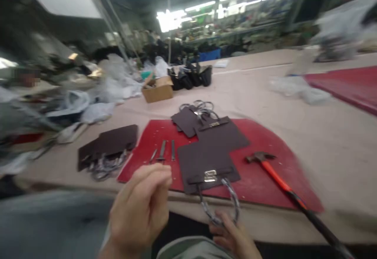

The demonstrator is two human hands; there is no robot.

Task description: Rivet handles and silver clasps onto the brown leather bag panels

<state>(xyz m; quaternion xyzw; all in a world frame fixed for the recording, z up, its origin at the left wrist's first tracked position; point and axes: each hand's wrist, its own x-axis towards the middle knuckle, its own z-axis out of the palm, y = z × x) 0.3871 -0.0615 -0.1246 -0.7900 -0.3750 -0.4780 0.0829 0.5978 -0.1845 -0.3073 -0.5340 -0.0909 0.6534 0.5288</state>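
Observation:
My right hand (231,233) is closed on the wrapped ring handle (235,202) of a dark brown panel (203,159), at the table's front edge. A gold-coloured metal fitting (210,176) sits near that panel's lower edge, and the panel lies flat on a red mat (259,180). Raised to the left of the panel, my left hand (141,204) has its fingers bent and pressed together; whether anything small is in them is hidden. Behind it, slim metal tools (163,150) lie on the mat. A claw hammer (275,174) with an orange and black handle rests at the right.
More brown panels with ring handles lie at the mat's back (220,133) and left of it (108,143). Farther back stand a cardboard box (159,90) and black bags (191,76). Clear plastic (300,88) and another red sheet (350,82) are at the right.

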